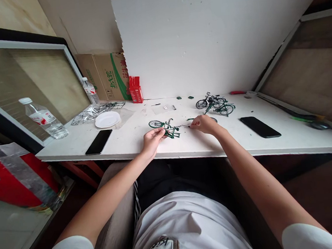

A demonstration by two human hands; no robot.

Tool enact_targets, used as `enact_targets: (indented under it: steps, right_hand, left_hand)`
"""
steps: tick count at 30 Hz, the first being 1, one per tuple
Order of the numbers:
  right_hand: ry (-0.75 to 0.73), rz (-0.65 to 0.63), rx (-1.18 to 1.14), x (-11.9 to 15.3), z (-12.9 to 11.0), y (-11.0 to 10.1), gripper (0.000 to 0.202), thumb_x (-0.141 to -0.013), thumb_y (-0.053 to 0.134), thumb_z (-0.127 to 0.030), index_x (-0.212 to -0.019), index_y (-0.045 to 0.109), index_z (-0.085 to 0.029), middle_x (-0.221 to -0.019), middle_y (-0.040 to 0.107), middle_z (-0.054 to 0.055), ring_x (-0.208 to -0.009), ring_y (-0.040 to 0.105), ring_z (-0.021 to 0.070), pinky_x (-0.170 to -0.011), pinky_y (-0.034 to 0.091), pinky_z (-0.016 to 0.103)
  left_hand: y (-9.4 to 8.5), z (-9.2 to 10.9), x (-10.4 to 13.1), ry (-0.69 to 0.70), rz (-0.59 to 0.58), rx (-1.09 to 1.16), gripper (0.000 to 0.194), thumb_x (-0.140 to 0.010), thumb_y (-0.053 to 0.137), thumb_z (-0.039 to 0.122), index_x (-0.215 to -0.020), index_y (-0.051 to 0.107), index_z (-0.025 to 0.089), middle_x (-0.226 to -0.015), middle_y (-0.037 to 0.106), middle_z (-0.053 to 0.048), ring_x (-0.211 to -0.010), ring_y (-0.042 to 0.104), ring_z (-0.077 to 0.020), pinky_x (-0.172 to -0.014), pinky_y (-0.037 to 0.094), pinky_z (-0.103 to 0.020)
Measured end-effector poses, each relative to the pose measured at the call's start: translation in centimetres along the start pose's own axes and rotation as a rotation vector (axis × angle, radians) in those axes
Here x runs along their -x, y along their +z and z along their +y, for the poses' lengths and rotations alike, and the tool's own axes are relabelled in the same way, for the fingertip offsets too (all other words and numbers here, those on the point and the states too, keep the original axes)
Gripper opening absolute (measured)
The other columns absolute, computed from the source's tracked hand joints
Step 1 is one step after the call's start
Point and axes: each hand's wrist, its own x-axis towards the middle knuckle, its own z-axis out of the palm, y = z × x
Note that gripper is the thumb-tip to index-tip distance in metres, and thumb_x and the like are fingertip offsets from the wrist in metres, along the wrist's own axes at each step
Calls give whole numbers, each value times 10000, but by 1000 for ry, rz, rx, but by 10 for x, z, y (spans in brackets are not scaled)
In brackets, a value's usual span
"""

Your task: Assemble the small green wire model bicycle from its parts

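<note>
My left hand (153, 141) is closed on a small green model bicycle (171, 130), its thumb and fingertips pinching the frame just above the table. One spoked wheel points to the left, and the handlebar sticks up. To the right, my right hand (202, 124) is closed in a pinch, with a thin dark piece (185, 127) reaching from its fingertips toward the bicycle; its exact kind is too small to tell. Partly hidden behind the right hand lies another green part (214, 120). Beyond it stand a black model bicycle (201, 104) and a second green model bicycle (225, 109).
Phones lie at left (99, 142) and right (260, 126) on the white table (132, 145). Farther left are a white plate (107, 119), parts frames (80, 118) and a water bottle (43, 118). A red box (135, 90) stands by a white board (205, 42).
</note>
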Motion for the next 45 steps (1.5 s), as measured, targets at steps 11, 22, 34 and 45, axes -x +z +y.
enact_targets:
  steps: [11,22,34,45]
  right_hand:
    - [-35,6,61,6,-11,1,151,-919,672,-226,-983,800,-178,-976,813,151,-805,743,258,-705,522,309]
    - [-120,81,-151,6,-2,-7,275,-978,605,-128,-1207,755,-159,-1070,815,127,-931,743,217,-796,554,281]
    - [-235,240,-636,15,-25,-39,348,-1002,657,-511,-1044,744,-177,-974,782,117,-900,750,252,-730,601,352]
    - [-438,94,-987,38,-81,-34,448,-918,747,-630,-1054,690,-207,-999,803,91,-974,787,243,-740,627,328]
  left_hand:
    - [4,5,4,-14,5,-8,443,-657,998,316,-982,776,114,-991,802,-118,-968,753,-216,-1050,548,-438]
    - [3,5,4,-15,14,-22,451,-650,994,315,-988,772,114,-1022,795,-121,-997,744,-219,-1036,548,-423]
    - [3,2,4,22,15,-102,481,-628,1004,380,-972,785,124,-946,787,-103,-848,721,-193,-915,564,-392]
    - [3,-1,5,52,-25,-182,510,-650,992,418,-1013,803,113,-950,805,-119,-794,729,-195,-880,590,-404]
